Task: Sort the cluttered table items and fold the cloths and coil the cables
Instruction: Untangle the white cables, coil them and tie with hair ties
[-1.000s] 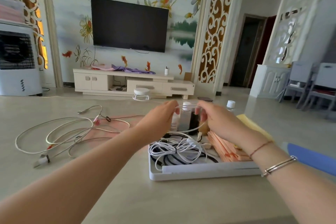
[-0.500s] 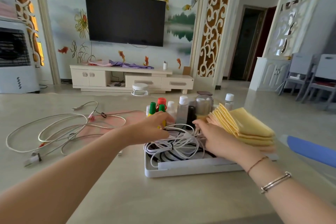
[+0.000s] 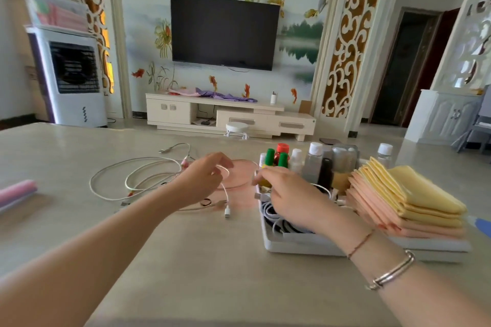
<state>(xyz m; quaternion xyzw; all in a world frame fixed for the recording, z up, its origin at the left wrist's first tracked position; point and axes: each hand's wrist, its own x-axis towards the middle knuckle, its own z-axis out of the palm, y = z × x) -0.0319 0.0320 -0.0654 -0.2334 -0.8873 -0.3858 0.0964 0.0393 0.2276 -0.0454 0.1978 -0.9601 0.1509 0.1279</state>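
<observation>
Left hand (image 3: pixel 203 180) pinches thin white charging cable (image 3: pixel 225 194), lifting it for coiling; right hand (image 3: pixel 287 194), fingers curled, over white plastic tray (image 3: pixel 292 245); grasp unclear.

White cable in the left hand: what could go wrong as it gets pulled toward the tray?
1. The white cable held by the left hand runs back into the loose tangle of cables; pulling may drag the whole bundle.
2. The right hand sits beside the upright bottles in the tray; a snagged loop could tip one.
</observation>
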